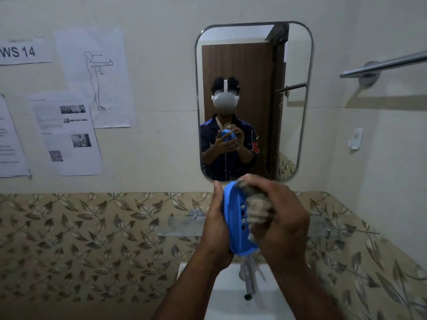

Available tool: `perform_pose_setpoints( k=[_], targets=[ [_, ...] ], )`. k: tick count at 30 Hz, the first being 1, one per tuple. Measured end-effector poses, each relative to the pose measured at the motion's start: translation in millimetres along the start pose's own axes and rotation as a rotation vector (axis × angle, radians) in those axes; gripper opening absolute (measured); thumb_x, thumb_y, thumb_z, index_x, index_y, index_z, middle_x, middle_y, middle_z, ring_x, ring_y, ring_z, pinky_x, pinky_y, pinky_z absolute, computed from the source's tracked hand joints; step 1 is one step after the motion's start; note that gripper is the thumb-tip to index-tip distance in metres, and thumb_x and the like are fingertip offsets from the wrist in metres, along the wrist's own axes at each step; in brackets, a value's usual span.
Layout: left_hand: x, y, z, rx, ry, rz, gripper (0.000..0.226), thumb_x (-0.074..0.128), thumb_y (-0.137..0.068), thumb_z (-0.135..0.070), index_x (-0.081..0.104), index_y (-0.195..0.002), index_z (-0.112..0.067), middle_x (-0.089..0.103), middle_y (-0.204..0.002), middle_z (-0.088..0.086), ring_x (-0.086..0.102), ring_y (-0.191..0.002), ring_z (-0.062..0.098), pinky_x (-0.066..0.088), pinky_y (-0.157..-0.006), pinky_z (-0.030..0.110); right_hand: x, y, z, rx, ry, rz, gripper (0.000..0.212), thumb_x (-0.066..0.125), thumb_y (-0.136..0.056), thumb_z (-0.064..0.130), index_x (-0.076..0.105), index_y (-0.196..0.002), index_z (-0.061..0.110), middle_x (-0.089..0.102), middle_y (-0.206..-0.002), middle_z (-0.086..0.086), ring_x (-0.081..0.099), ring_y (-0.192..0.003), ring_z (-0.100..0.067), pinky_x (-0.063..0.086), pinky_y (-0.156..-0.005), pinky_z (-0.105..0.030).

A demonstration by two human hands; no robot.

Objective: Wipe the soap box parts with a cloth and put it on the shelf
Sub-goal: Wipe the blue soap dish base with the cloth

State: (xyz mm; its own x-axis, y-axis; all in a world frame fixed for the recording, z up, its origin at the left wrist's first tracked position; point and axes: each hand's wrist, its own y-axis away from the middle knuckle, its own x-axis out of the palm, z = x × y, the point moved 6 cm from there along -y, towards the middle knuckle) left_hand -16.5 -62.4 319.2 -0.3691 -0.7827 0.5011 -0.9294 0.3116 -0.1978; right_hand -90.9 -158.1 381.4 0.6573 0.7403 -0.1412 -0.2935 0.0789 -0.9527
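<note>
A blue slotted soap box part (234,218) stands on edge in front of me, below the mirror. My left hand (216,224) grips it from the left side, thumb up along its rim. My right hand (280,219) holds a bunched grey cloth (256,205) and presses it into the part's hollow side. A clear glass shelf (178,227) runs along the wall behind my hands, partly hidden by them. I see no other soap box part.
A mirror (254,65) hangs above and shows a person with a headset. A white basin (228,296) with a metal tap (249,280) lies below my hands. A towel rail (383,64) and a wall hook (355,139) sit right; paper sheets (69,135) hang left.
</note>
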Motion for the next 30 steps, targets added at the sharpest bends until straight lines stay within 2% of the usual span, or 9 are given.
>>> perform_pose_setpoints(
  k=[2,8,11,14,17,20,23,25,30],
  targets=[
    [-0.9,1.5,1.9,-0.012,-0.088,-0.027,0.076,0.019,-0.096,-0.065,0.071,-0.116,-0.015,0.076,-0.107,0.014,0.074,-0.095,0.028,0.06,-0.079,0.037,-6.2,-7.4,-8.4,0.108,0.004,-0.07,0.037,0.056,-0.085,0.009,0.067,-0.12,0.005,0.071,-0.108,-0.006,0.068,-0.096,-0.017,0.058,-0.083,-0.036],
    [-8.0,-2.3,-6.8,0.077,-0.258,-0.102,0.07,0.026,-0.087,-0.069,0.068,-0.121,-0.025,0.076,-0.113,0.006,0.071,-0.108,0.022,0.051,-0.1,0.041,17.4,-0.6,7.9,-0.131,-0.018,0.33,0.041,0.056,-0.084,0.008,0.063,-0.124,0.008,0.065,-0.128,-0.005,0.055,-0.126,-0.012,0.045,-0.107,-0.035],
    [-8.5,-0.5,-6.5,0.061,-0.346,-0.14,0.072,0.025,-0.085,-0.072,0.07,-0.113,-0.023,0.077,-0.107,0.009,0.072,-0.103,0.026,0.053,-0.099,0.045,18.3,-5.4,-0.9,-0.107,-0.062,0.336,0.036,0.057,-0.087,0.009,0.063,-0.123,0.007,0.069,-0.116,-0.005,0.062,-0.11,-0.008,0.053,-0.096,-0.036],
    [-6.4,-0.2,-3.1,0.047,-0.435,-0.172,0.091,0.024,-0.076,-0.091,0.069,-0.117,-0.024,0.074,-0.112,0.012,0.07,-0.105,0.031,0.05,-0.101,0.054,10.1,-17.7,-19.8,0.166,-0.056,0.191,0.037,0.063,-0.083,-0.001,0.067,-0.115,0.016,0.07,-0.102,0.006,0.064,-0.093,-0.001,0.052,-0.085,-0.013],
    [-6.2,0.5,-4.4,0.066,-0.45,-0.187,0.087,0.021,-0.079,-0.083,0.072,-0.107,-0.018,0.075,-0.102,0.014,0.071,-0.098,0.034,0.052,-0.098,0.052,9.4,-16.6,-25.4,0.285,0.011,0.16,0.039,0.068,-0.081,-0.002,0.068,-0.113,0.019,0.072,-0.099,0.004,0.065,-0.087,-0.003,0.049,-0.079,-0.006],
    [-9.6,-0.2,-5.7,0.089,-0.446,-0.188,0.077,0.021,-0.088,-0.072,0.074,-0.093,-0.017,0.077,-0.086,0.01,0.074,-0.085,0.026,0.057,-0.086,0.04,15.1,-9.7,-4.6,0.047,0.044,0.257,0.046,0.069,-0.073,-0.008,0.066,-0.115,0.011,0.071,-0.103,-0.002,0.063,-0.092,-0.004,0.051,-0.088,-0.015],
    [-10.7,-1.9,0.3,0.008,-0.253,-0.164,0.071,0.023,-0.103,-0.052,0.065,-0.066,-0.007,0.055,-0.042,0.0,0.054,-0.035,0.006,0.045,-0.041,0.017,21.3,5.6,2.3,-0.093,-0.046,0.434,0.058,0.072,-0.069,-0.008,0.064,-0.124,0.006,0.066,-0.12,-0.004,0.058,-0.109,-0.006,0.046,-0.099,-0.019],
    [-11.4,-4.0,7.9,-0.022,-0.246,-0.123,0.065,0.023,-0.104,-0.05,0.059,-0.073,-0.006,0.052,-0.04,-0.002,0.049,-0.031,0.005,0.039,-0.033,0.014,23.5,11.4,0.9,-0.155,-0.053,0.478,0.07,0.08,-0.062,-0.011,0.062,-0.128,0.005,0.062,-0.129,-0.004,0.055,-0.121,-0.012,0.042,-0.104,-0.025],
    [-7.7,-5.3,8.6,-0.009,-0.252,-0.14,0.075,0.027,-0.088,-0.076,0.072,-0.107,-0.018,0.078,-0.096,0.007,0.074,-0.09,0.019,0.057,-0.082,0.032,20.0,10.6,-8.8,0.084,-0.046,0.204,0.056,0.068,-0.074,-0.008,0.063,-0.127,0.012,0.064,-0.129,-0.002,0.058,-0.123,-0.012,0.051,-0.1,-0.037]
  ],
)
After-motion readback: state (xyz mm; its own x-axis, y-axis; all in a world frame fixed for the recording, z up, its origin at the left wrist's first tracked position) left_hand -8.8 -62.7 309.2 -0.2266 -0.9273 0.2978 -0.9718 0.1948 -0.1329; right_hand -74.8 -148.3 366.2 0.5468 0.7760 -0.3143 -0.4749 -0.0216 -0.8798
